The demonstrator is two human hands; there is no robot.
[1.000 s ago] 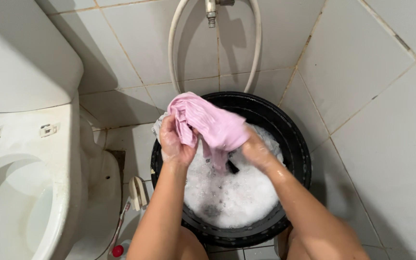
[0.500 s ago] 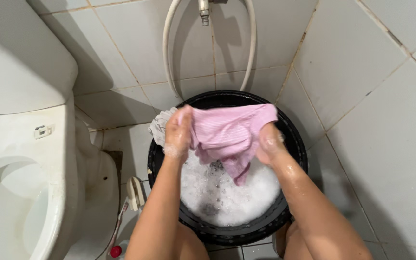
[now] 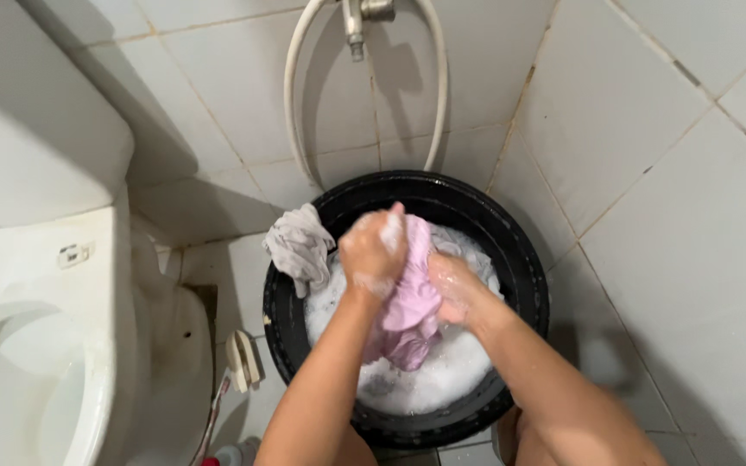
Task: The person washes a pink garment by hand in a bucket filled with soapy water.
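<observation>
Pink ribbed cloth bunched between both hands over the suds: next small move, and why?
Probably rub the two fists against each other. The left hand and right hand both clench the pink ribbed cloth, bunched just above the white foam in the round black plastic basin, and both hands are soapy.

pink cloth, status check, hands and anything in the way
Left hand and right hand both clamped on the pink cloth, bunched over suds in the black basin. Grey rag draped on the rim, clear of the hands.
</observation>
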